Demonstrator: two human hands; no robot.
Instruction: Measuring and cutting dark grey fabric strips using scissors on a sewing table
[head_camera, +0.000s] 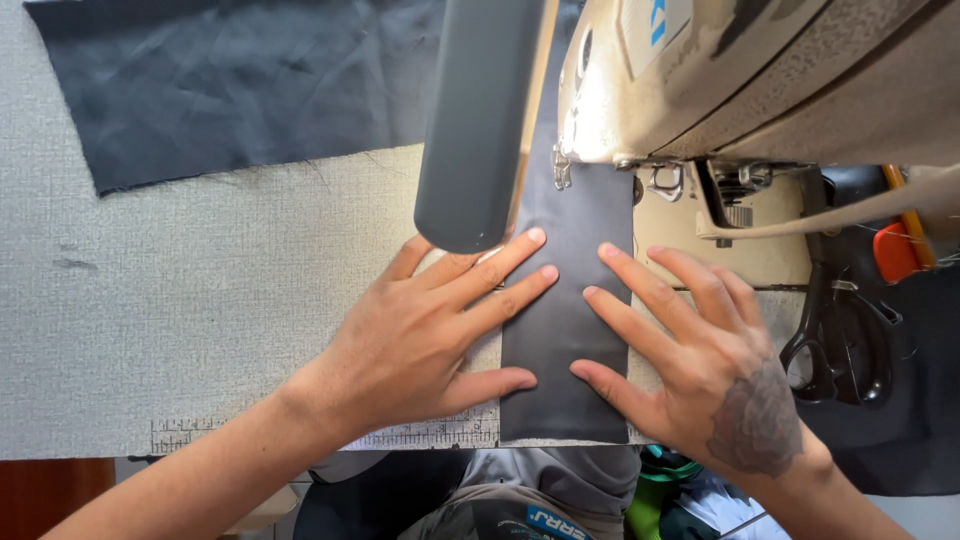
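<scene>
A narrow folded strip of dark fabric (565, 300) lies on the grey table (200, 300) and runs up under the head of a beige sewing machine (760, 70). My left hand (430, 335) rests flat with its fingertips on the strip's left edge. My right hand (690, 355) lies flat on the strip's right edge, fingers spread. Both hands press the fabric down; neither grips it. A dark grey cylinder (478, 120) hangs over the strip's upper left and hides part of it.
A large piece of dark cloth (230, 80) lies at the back left. Black scissors (835, 330) rest at the right beside an orange tool (895, 250). A printed ruler (420, 432) runs along the table's near edge.
</scene>
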